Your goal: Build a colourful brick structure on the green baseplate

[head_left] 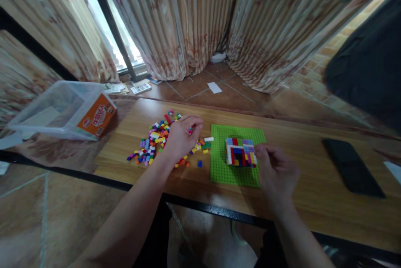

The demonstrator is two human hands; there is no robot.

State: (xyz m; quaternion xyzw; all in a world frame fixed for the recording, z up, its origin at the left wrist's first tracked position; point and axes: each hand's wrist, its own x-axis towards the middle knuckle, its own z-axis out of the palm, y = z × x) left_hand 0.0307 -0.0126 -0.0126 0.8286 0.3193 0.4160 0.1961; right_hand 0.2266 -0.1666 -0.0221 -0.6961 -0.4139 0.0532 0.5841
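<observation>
My left hand point(184, 136) hangs over a spread of small toy bricks point(147, 151), its fingers bent into a loose pinch. Specks of brick colour show between the fingers, but I cannot tell whether a brick is held or lies behind. A blocky model of toy bricks point(239, 151), in red, white, blue, lavender and yellow, stands on a green studded baseplate point(233, 178). Just right of the model is my right hand point(277, 172), fingers curled and thumb tip close to its side. Whatever that hand may hold is hidden.
A white brick point(209, 139) lies at the baseplate's left edge, and a blue brick point(199, 163) lies nearer the front. At right, a black phone-like slab point(352, 168) rests on the wooden table point(313, 188). A clear plastic bin point(62, 105) stands beyond the table's left end.
</observation>
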